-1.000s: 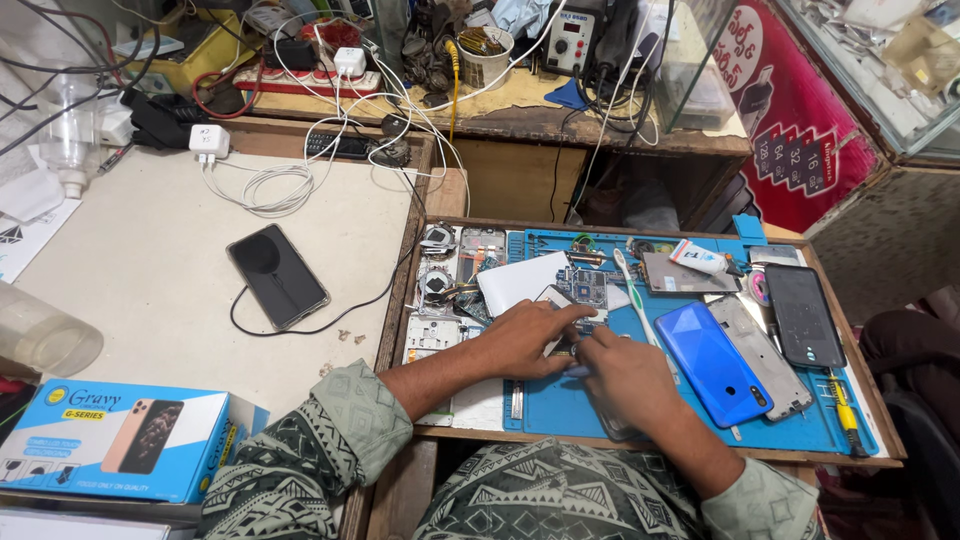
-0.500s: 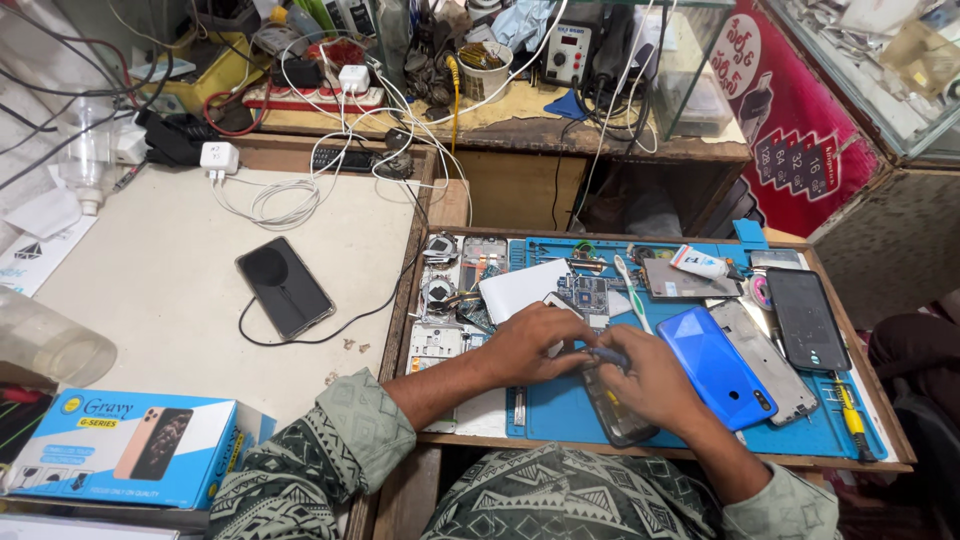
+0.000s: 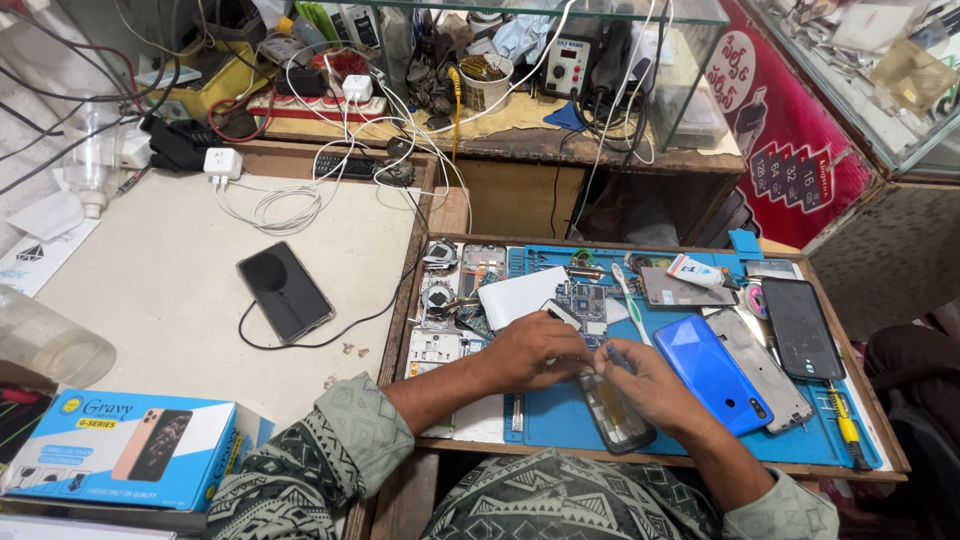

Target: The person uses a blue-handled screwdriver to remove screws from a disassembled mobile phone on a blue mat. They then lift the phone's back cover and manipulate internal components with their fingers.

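Observation:
Both hands meet over a blue work mat [image 3: 570, 415] on a wooden tray. My left hand [image 3: 535, 350] has its fingers curled, pinching something small that I cannot make out. My right hand [image 3: 650, 385] grips a thin tool whose tip points toward the left hand. Under them lies an opened phone frame [image 3: 618, 418]. A green circuit board [image 3: 583, 300] and a white card [image 3: 520, 295] sit just beyond the fingers. A blue phone back cover [image 3: 712, 372] lies right of my right hand.
A dark phone screen [image 3: 803, 328], a grey phone frame [image 3: 770, 370], a yellow-handled screwdriver [image 3: 848, 425] and a white tube [image 3: 700, 272] are on the right. On the left: a black phone [image 3: 285, 290] on a cable, a blue phone box [image 3: 125, 450], chargers and tangled wires.
Both hands have stayed over the opened phone frame with only small finger movements. The camera has tilted slightly, so the scene sits a little lower in view.

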